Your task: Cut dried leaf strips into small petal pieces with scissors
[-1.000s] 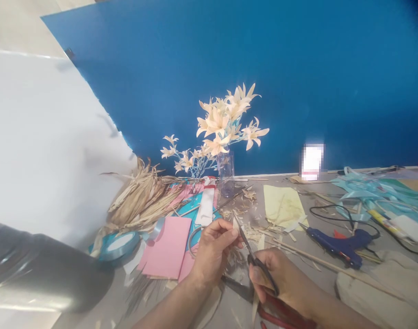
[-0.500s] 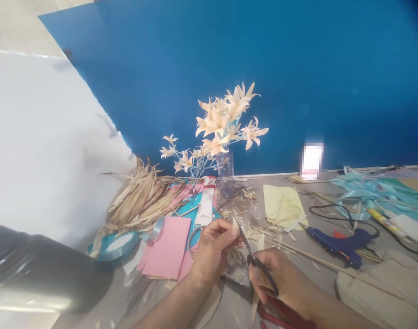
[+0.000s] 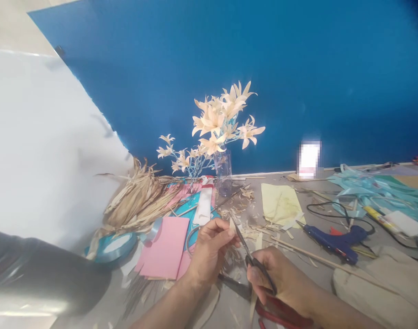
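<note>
Nearest: red-handled tool [image 3: 280, 313] on the grey table [image 3: 239, 315], partly under the right wrist; its lower end runs out of frame. Right hand [image 3: 275, 272] closed around dark-handled scissors [image 3: 261, 272], fingers at the loops, blades aimed up and away. Left hand [image 3: 212, 242] pinches a small pale piece [image 3: 232, 225] between thumb and forefinger, just beside the blade tips. Contact between blade and piece too fine to make out; the piece's lower part is behind the thumb.

Left of the hands: pink sheets [image 3: 166, 251], partly covered by the left hand; then a roll of blue ribbon [image 3: 116, 249] and a dark glossy cylinder [image 3: 47, 278], cut by the frame edge. Right: beige cloth [image 3: 394, 278], a thin stick [image 3: 308, 257] lying across it, and a blue glue gun [image 3: 335, 242], cord looping behind.

Mid-table: pale shavings, yellow sheet [image 3: 280, 208], heap of dried husks [image 3: 133, 198].

Further: clear vase [image 3: 223, 178] with cream flowers [image 3: 210, 121], hiding some of the blue panel [image 3: 298, 59]. A bright upright object [image 3: 309, 160] near the panel is pixelated, unreadable.
</note>
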A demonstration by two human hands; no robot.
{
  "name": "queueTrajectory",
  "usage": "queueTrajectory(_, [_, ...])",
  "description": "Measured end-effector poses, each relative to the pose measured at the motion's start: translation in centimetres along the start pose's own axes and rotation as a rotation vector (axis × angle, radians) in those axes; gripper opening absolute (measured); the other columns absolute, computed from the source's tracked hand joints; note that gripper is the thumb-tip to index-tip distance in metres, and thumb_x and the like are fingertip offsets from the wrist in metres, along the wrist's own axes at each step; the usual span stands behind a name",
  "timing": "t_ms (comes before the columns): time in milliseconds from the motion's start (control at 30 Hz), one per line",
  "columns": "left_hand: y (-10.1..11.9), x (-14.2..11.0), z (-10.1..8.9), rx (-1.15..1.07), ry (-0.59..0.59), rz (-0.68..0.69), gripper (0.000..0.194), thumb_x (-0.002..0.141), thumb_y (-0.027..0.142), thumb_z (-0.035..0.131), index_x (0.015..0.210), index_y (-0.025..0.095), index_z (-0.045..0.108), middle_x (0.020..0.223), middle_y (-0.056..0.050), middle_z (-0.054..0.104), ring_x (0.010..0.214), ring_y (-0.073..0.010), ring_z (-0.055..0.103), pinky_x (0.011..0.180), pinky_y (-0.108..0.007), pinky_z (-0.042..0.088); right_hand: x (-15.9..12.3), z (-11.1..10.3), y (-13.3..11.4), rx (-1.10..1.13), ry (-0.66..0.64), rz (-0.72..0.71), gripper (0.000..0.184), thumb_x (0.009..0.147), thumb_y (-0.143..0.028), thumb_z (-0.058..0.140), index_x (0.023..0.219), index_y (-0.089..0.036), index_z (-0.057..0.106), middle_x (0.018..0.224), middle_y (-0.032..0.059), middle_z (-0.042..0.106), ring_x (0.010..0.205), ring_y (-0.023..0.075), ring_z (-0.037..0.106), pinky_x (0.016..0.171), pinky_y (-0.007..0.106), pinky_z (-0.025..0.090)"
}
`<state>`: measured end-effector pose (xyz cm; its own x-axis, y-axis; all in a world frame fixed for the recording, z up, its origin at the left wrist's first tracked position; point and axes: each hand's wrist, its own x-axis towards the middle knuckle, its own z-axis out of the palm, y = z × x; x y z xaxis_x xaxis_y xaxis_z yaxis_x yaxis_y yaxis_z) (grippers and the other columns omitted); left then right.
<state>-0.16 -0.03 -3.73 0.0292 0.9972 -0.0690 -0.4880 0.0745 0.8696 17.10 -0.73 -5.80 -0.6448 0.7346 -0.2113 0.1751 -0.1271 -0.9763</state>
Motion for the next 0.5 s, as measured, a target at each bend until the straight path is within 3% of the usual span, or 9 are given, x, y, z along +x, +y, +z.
queueTrajectory(167, [-0.03, 0.04, -0.09, -0.013, 0.001, -0.001, 0.016, 0.069, 0.022, 0.078, 0.066, 0.016, 0.063, 0.062, -0.001, 0.066, 0.059, -0.0133, 0.059, 0.062, -0.026, 0.046, 0.0, -0.03, -0.15, 0.002, -0.007, 0.021, 0.074, 0.069, -0.088, 0.049, 0.047, -0.017, 0.051, 0.043, -0.0009, 0.043, 0.043, 0.0094, 0.035, 0.045, 0.026, 0.022])
queueTrajectory(367, [-0.22, 0.14, -0.22, -0.022, 0.023, -0.008, 0.017, 0.068, 0.022, 0.079, 0.067, 0.016, 0.063, 0.067, -0.001, 0.065, 0.063, -0.0138, 0.06, 0.061, -0.026, 0.047, -0.05, -0.11, -0.68, 0.009, 0.0, 0.047, 0.071, 0.067, -0.085, 0.054, 0.041, -0.019, 0.048, 0.037, -0.0035, 0.034, 0.039, 0.0087, 0.029, 0.043, 0.026, 0.019])
queueTrajectory(500, [-0.45, 0.09, -0.12, 0.011, 0.032, -0.049, 0.021, 0.067, 0.025, 0.081, 0.068, 0.015, 0.063, 0.062, 0.001, 0.061, 0.059, -0.0113, 0.056, 0.058, -0.023, 0.044, 0.29, -0.52, -0.62, 0.085, 0.149, 0.004, 0.051, 0.072, -0.063, 0.068, 0.058, -0.016, 0.056, 0.049, -0.0022, 0.048, 0.048, 0.0095, 0.037, 0.047, 0.024, 0.026])
